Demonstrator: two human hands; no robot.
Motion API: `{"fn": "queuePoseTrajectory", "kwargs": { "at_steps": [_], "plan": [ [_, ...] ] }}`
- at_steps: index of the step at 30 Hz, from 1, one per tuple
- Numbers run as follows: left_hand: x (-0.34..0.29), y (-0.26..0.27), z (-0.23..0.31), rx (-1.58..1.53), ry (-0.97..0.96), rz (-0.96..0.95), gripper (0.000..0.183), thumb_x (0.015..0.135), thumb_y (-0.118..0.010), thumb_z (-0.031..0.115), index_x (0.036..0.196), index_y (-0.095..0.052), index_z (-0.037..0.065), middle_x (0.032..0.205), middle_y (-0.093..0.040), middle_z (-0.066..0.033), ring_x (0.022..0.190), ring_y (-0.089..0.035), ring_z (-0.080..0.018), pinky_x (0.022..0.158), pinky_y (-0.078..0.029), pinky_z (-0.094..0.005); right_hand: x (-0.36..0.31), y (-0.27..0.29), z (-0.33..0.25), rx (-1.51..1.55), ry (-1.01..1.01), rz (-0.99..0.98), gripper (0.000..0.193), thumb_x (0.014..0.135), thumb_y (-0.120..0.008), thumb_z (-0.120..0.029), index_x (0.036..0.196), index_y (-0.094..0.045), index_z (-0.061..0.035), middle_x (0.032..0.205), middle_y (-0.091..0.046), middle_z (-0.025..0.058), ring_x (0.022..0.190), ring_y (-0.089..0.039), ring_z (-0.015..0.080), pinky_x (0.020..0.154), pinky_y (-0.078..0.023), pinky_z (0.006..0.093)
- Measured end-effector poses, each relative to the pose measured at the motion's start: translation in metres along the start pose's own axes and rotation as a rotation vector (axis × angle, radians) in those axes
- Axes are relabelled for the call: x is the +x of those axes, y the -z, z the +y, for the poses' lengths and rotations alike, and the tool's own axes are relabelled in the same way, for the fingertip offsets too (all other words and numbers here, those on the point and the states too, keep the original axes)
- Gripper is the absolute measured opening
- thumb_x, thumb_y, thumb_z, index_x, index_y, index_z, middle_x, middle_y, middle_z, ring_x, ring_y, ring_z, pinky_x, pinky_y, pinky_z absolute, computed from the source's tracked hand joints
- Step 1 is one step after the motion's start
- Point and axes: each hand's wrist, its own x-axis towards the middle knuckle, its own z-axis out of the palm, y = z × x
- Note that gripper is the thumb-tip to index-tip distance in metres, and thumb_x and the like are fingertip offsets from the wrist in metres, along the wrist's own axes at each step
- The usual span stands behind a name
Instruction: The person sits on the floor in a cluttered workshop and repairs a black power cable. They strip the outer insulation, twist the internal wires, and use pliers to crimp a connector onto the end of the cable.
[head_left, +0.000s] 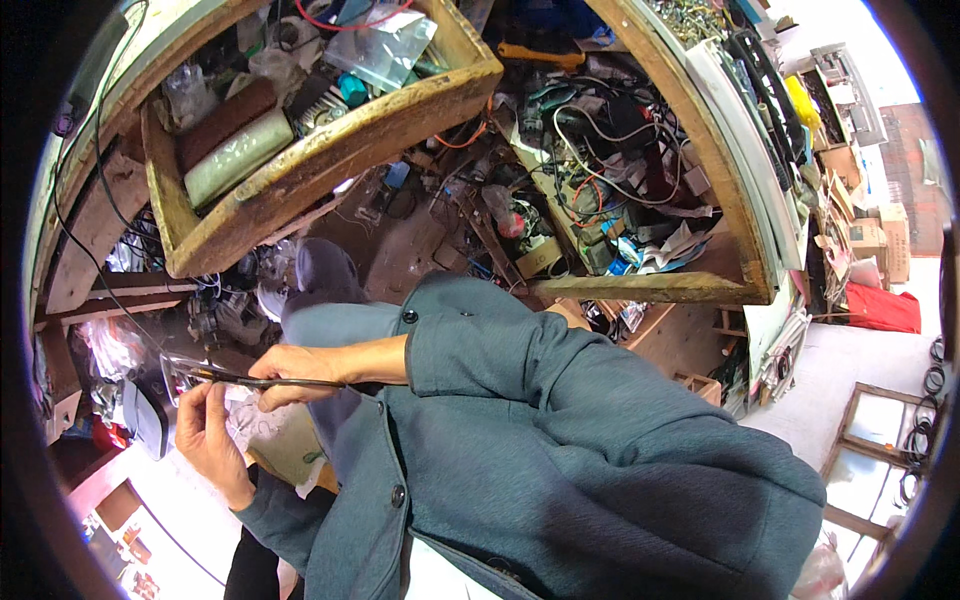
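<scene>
A pair of eyeglasses (225, 376) with a dark, thin frame is between my two hands at the left of the head view. My right hand (300, 372) has its fingers closed around the dark temple arm. At the front of the frame, by the clear lens, my left hand (212, 445) pinches with thumb and fingers. The far end of the lens side is blurred against bright clutter. Both hands are in front of my grey-blue buttoned jacket (560, 430).
An open wooden drawer (330, 170) full of odds and ends juts out above my hands. Another wooden drawer (650, 288) holds tangled cables and parts. A dark rounded panel (145, 420) stands left of my hands. Cardboard boxes (880, 240) and a red cloth-like thing (882, 308) are at far right.
</scene>
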Motion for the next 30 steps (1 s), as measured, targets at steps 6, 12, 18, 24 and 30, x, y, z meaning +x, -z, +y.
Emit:
{"fn": "queuePoseTrajectory", "kwargs": {
  "at_steps": [6,12,18,24,30],
  "plan": [
    [0.001,0.004,-0.007,0.017,-0.038,-0.005,0.008,0.096,-0.074,0.008,0.095,-0.071,0.000,0.083,-0.064,0.0027,0.074,-0.050,-0.0060,0.068,-0.040,-0.0213,-0.002,0.001,-0.002,0.055,-0.015,-0.025,0.030,0.087,-0.074,-0.032,0.081,-0.064,-0.0036,0.064,-0.057,-0.0006,0.053,-0.051,0.0105,0.048,-0.041,0.0309],
    [-0.004,-0.009,-0.018,0.089,-0.093,0.077,0.017,0.102,-0.069,0.015,0.105,-0.073,0.000,0.089,-0.068,0.0010,0.075,-0.053,-0.0051,0.067,-0.043,-0.0213,0.011,-0.002,0.008,-0.231,0.148,0.129,0.045,0.082,-0.078,-0.041,0.084,-0.063,0.0019,0.071,-0.064,0.0141,0.065,-0.060,0.0234,0.059,-0.047,0.0402],
    [-0.005,-0.018,-0.011,0.206,-0.172,0.058,0.020,0.104,-0.065,0.015,0.106,-0.071,-0.004,0.092,-0.070,-0.0041,0.082,-0.058,-0.0116,0.074,-0.047,-0.0277,0.011,-0.006,0.017,-0.224,0.145,0.190,0.048,0.082,-0.080,-0.040,0.094,-0.061,0.0022,0.079,-0.065,0.0162,0.074,-0.062,0.0262,0.066,-0.049,0.0421],
    [-0.012,-0.027,0.003,0.040,-0.074,0.024,0.018,0.103,-0.060,0.011,0.107,-0.071,-0.003,0.097,-0.071,-0.0069,0.091,-0.065,-0.0169,0.085,-0.051,-0.0299,0.010,-0.011,0.008,-0.317,0.332,0.339,0.043,0.084,-0.080,-0.029,0.106,-0.061,0.0029,0.089,-0.065,0.0165,0.077,-0.064,0.0265,0.070,-0.051,0.0400],
    [-0.022,-0.023,0.016,-0.373,0.087,0.048,0.014,0.104,-0.062,0.013,0.098,-0.069,0.002,0.077,-0.056,0.0057,0.063,-0.042,-0.0004,0.054,-0.031,-0.0187,0.007,-0.007,-0.029,-0.481,0.236,0.271,0.039,0.082,-0.079,-0.020,0.110,-0.059,-0.0027,0.086,-0.057,0.0123,0.075,-0.058,0.0255,0.069,-0.050,0.0391]
  ]
}}
